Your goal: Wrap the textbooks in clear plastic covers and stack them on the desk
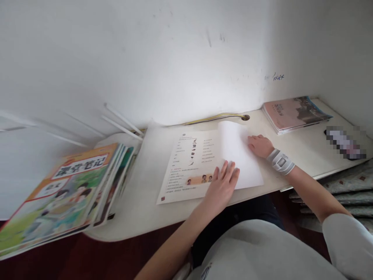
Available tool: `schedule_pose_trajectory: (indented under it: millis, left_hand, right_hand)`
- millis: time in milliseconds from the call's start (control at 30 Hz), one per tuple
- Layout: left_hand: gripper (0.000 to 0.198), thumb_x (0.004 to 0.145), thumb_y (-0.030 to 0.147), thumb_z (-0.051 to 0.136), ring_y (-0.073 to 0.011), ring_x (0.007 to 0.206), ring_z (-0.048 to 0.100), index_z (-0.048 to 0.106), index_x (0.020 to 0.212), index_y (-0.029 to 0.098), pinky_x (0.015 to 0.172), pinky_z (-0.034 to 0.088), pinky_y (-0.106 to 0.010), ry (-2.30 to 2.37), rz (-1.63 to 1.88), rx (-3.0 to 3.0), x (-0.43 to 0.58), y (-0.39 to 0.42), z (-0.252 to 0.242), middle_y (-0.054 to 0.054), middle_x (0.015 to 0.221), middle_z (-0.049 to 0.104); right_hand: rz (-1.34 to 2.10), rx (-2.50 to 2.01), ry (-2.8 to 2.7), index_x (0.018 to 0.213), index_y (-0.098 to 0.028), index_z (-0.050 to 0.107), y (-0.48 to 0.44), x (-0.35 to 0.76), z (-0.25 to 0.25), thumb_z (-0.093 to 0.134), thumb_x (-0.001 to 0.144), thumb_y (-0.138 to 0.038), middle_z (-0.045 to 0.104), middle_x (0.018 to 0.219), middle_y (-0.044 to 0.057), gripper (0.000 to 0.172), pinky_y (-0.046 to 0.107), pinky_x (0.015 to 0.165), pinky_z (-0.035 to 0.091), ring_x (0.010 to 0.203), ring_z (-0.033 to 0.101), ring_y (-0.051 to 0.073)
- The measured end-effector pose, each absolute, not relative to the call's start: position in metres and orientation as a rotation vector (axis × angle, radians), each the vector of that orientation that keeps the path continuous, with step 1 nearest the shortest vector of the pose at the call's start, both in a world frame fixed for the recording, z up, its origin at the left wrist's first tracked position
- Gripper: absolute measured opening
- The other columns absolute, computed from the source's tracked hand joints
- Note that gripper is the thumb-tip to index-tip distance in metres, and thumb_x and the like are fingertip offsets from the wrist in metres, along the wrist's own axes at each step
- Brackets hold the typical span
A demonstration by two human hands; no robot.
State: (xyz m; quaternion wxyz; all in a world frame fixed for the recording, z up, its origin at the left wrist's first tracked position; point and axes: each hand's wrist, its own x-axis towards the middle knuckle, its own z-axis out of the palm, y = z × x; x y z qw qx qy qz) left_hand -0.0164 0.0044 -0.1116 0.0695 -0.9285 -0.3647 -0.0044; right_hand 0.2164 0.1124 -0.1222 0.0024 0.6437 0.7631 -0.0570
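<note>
At a white desk [128,221] set against a scuffed wall [175,58], I sit with both hands on paper, well apart from each other. My left hand [222,186] lies flat with its fingers slightly spread, clasping nothing, on the near side where a printed page [186,163] meets a blank white sheet [236,144]. My right hand [260,145], a pale wristband [281,162] behind it, rests farther right with its fingers bent at the right side of the blank sheet; I cannot tell whether they pinch it. The printed page lies at the middle of the desk, bearing lines of text and small coloured pictures. The blank sheet covers its right part, its left edge curving; whether the two are joined is unclear.

To the left, a stack of books [67,190] slants at the desk's edge, a colourful cover on top. At the far right sits a pile of booklets [294,114], with a phone [345,144], blurred out, nearer and to its right. Along the wall, yellow and black cables [210,116] run to a round hole [246,117]; blue handwriting [278,77] marks the wall above.
</note>
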Motion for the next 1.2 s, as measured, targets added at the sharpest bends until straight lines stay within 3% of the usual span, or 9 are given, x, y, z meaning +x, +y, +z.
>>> schedule_pose_trajectory:
  millis: [167, 467, 733, 933, 1200]
  left_hand:
    - [0.047, 0.089, 0.005, 0.029, -0.0336, 0.135, 0.029, 0.044, 0.133, 0.012, 0.104, 0.031, -0.058, -1.103, -0.182, -2.695, 0.004, 0.008, -0.136, -0.017, 0.143, 0.040]
    - [0.044, 0.091, 0.009, 0.031, -0.0268, 0.134, 0.033, 0.046, 0.132, 0.016, 0.104, 0.030, -0.060, -0.979, -0.149, -2.731, -0.003, 0.006, -0.136, -0.015, 0.141, 0.042]
    - [0.040, 0.092, 0.012, 0.032, -0.0254, 0.132, 0.037, 0.050, 0.128, 0.017, 0.107, 0.024, -0.062, -0.850, -0.242, -2.772, -0.001, 0.007, -0.140, -0.014, 0.136, 0.049]
    - [0.040, 0.093, 0.011, 0.031, -0.0253, 0.133, 0.035, 0.047, 0.129, 0.015, 0.106, 0.025, -0.061, -0.773, -0.223, -2.810, 0.000, 0.011, -0.145, -0.014, 0.139, 0.046]
    - [0.043, 0.092, 0.009, 0.030, -0.0253, 0.135, 0.032, 0.044, 0.132, 0.016, 0.107, 0.023, -0.060, -0.835, -0.159, -2.868, 0.013, 0.011, -0.144, -0.015, 0.140, 0.044]
  right_hand:
    - [-0.248, 2.268, 2.422, 0.140, -0.011, 0.034, 0.107, 0.253, -0.151, 0.045, 0.087, -0.049, 0.026, 0.149, 0.020, 0.066, 0.052, 0.106, 0.025, 0.136, 0.024, 0.035]
    - [-0.269, 2.342, 2.619, 0.132, -0.009, 0.046, 0.111, 0.267, -0.172, 0.050, 0.083, -0.048, 0.034, 0.145, 0.019, 0.063, 0.045, 0.110, 0.028, 0.136, 0.029, 0.031]
    - [-0.181, 2.320, 2.529, 0.131, -0.001, 0.044, 0.111, 0.259, -0.168, 0.047, 0.085, -0.050, 0.034, 0.143, 0.026, 0.067, 0.043, 0.110, 0.026, 0.135, 0.028, 0.032]
    - [-0.183, 2.326, 2.581, 0.131, -0.005, 0.045, 0.111, 0.260, -0.168, 0.041, 0.086, -0.056, 0.037, 0.142, 0.023, 0.069, 0.047, 0.108, 0.028, 0.134, 0.032, 0.032]
    - [-0.271, 2.349, 2.503, 0.133, 0.001, 0.041, 0.109, 0.257, -0.159, 0.043, 0.087, -0.052, 0.035, 0.142, 0.027, 0.070, 0.043, 0.110, 0.026, 0.135, 0.030, 0.032]
